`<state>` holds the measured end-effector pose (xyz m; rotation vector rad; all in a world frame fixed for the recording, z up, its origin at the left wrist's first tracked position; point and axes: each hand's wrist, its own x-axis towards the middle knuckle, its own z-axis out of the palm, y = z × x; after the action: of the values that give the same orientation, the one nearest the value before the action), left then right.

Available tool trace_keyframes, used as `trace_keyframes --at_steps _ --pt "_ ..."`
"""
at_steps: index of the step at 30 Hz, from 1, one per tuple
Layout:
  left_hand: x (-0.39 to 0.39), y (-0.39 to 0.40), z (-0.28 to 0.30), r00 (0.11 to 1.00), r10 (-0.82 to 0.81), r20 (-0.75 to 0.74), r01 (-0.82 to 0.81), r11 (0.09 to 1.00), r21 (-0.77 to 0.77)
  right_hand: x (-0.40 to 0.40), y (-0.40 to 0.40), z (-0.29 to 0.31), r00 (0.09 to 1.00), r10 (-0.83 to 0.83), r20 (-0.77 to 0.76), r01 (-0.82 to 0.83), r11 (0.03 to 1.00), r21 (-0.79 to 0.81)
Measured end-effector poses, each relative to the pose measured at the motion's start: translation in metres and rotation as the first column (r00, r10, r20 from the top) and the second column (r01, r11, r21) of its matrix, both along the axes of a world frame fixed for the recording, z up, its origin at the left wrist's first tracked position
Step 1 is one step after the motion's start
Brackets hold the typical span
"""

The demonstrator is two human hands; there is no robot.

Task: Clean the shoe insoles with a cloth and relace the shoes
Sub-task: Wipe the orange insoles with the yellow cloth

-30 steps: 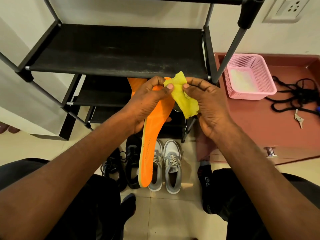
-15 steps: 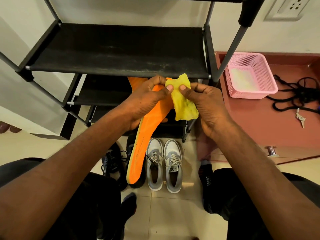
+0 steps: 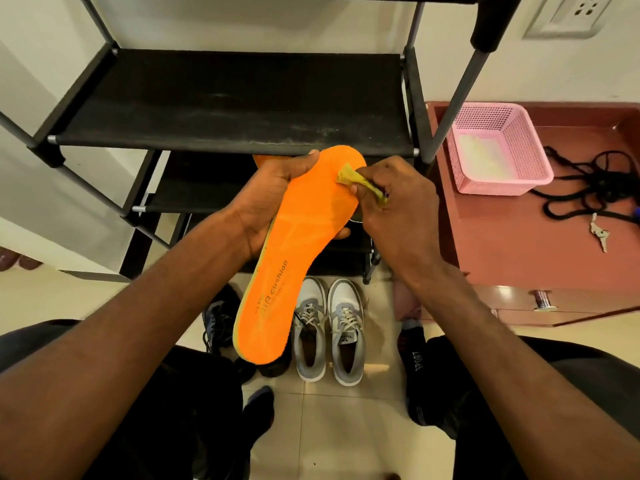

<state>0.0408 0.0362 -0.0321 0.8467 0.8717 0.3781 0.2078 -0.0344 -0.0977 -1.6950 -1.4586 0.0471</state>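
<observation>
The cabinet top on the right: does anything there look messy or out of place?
Yes, mildly. A black cord lies in a loose tangle beside the pink basket, with keys dropped next to it. Nothing looks spilled or damaged.

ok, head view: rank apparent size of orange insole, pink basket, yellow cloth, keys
1. orange insole, though it is nearest the camera
2. pink basket
3. yellow cloth, bunched and partly hidden in the right hand
4. keys
</observation>
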Motion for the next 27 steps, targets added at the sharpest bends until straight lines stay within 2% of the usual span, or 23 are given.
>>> trace_keyframes --at_steps 5,9,14,18,20,23,25,27 --pt "-0.002 -0.002 0.004 0.998 0.04 0.056 -0.038 0.999 -0.026 -0.001 -0.003 0.002 0.999 0.01 0.048 -0.011 1.0 0.008" --pt "0.0 -0.007 0.005 0.996 0.057 0.074 -0.055 0.998 -0.036 -0.003 -0.003 0.005 1.0 -0.013 0.022 0.012 0.999 0.036" --pt "0.0 -0.008 0.0 0.993 0.108 0.05 -0.109 0.994 0.021 -0.021 -0.014 0.011 0.985 0.12 0.124 -0.125 0.992 0.036" --pt "0.002 -0.012 0.001 0.99 0.126 0.059 -0.129 0.991 0.043 -0.003 -0.008 0.013 0.997 -0.03 0.068 0.026 0.998 0.061" --pt "0.003 -0.012 0.0 0.989 0.132 0.061 -0.136 0.988 0.07 -0.007 -0.01 0.014 0.999 0.022 0.038 -0.025 0.998 0.06" --pt "0.003 -0.011 -0.001 0.988 0.147 0.05 -0.151 0.984 0.097 -0.027 -0.02 0.014 0.98 0.172 0.099 -0.174 0.985 0.015" --pt "0.003 -0.012 0.0 0.988 0.149 0.037 -0.153 0.982 0.108 -0.017 -0.016 0.012 0.991 0.073 0.115 -0.077 0.997 0.028" --pt "0.004 -0.014 0.001 0.987 0.16 0.027 -0.162 0.98 0.119 -0.004 -0.009 0.01 0.997 -0.042 0.068 0.037 0.997 0.063"
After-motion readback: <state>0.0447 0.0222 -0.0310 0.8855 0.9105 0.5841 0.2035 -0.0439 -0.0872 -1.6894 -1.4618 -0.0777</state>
